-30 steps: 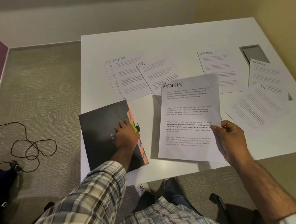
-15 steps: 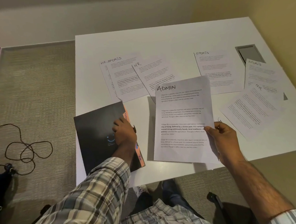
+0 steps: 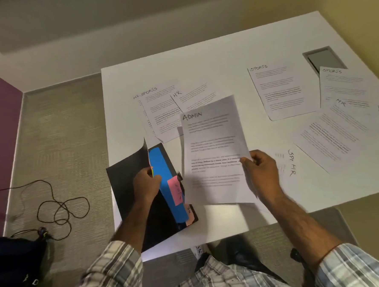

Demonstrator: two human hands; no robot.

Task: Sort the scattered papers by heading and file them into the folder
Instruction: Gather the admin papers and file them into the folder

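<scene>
1. Since half a second ago the left hand (image 3: 145, 183), which rested on the closed folder (image 3: 126, 178), has raised the black cover. The ADMIN sheet (image 3: 213, 146) has swung leftward toward it. Clock directions below read on the white table (image 3: 201, 60), with 6 o'clock nearest the person.
2. On the carpet out past 8 o'clock lie one looped dark cable (image 3: 61, 208) and one dark bag (image 3: 16, 265).
3. The one folder sits at 7 o'clock. Its open cover shows one blue divider (image 3: 163, 165), one pink tab (image 3: 175, 189) and one orange tab (image 3: 188, 212) below that.
4. The left hand grips the cover's free edge, with its fingers curled round it.
5. Three overlapping sheets lie at 10 o'clock. A covered sheet (image 3: 144, 115) has its heading cut off, the left SPORTS sheet (image 3: 160, 109) lies on it, and the left HR sheet (image 3: 192, 96) lies just beside that.
6. The single ADMIN sheet is held tilted above the table toward 6 o'clock. In the view its lower left corner overlaps the folder's tabbed edge.
7. The right hand (image 3: 261, 172) pinches the ADMIN sheet's right edge between thumb and fingers.
8. Two sideways headings (image 3: 291, 162), a cut-off SP and an HR, show at 5 o'clock just beside that hand. The sheet edges there are too faint to count.
9. The middle SPORTS sheet (image 3: 280, 91) lies alone at 1 o'clock.
10. One grey recess (image 3: 322, 58) sits in the tabletop at 2 o'clock. The far SPORTS sheet (image 3: 344, 82) covers its near corner.
11. The right HR sheet (image 3: 339, 134) lies at 3 o'clock, overlapping the far SPORTS sheet.
</scene>
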